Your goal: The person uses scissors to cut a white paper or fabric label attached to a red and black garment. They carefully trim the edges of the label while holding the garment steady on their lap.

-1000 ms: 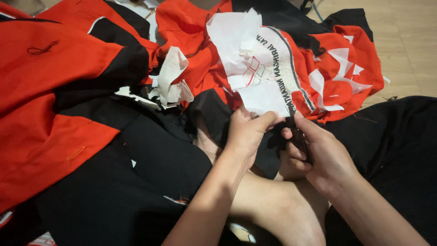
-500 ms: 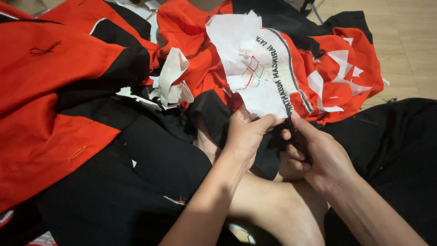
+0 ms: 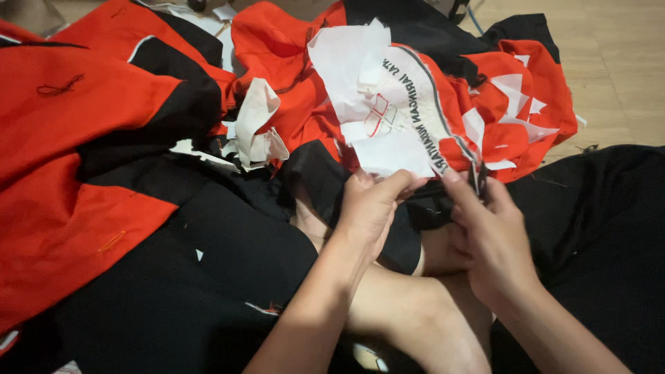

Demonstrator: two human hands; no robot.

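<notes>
From the head view, the left hand [image 3: 370, 208] pinches the lower edge of the white backing sheet [image 3: 374, 104] on the red-and-black garment [image 3: 291, 118], fingers closed. The right hand [image 3: 492, 235] grips small scissors [image 3: 478, 176] just beside it, fingers curled tight

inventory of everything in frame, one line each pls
garment under the hands: one, red and black with white backing paper and a stitched emblem, top centre
garment pile: several pieces, red and black, left
loose backing scraps: a clump, white, centre left
black cloth: one spread, right
floor: wooden, tan, top right
bare leg: one, bottom centre
left hand: pinching the white backing's lower edge
right hand: holding a thin dark tool, kind unclear, at the emblem's edge
</notes>
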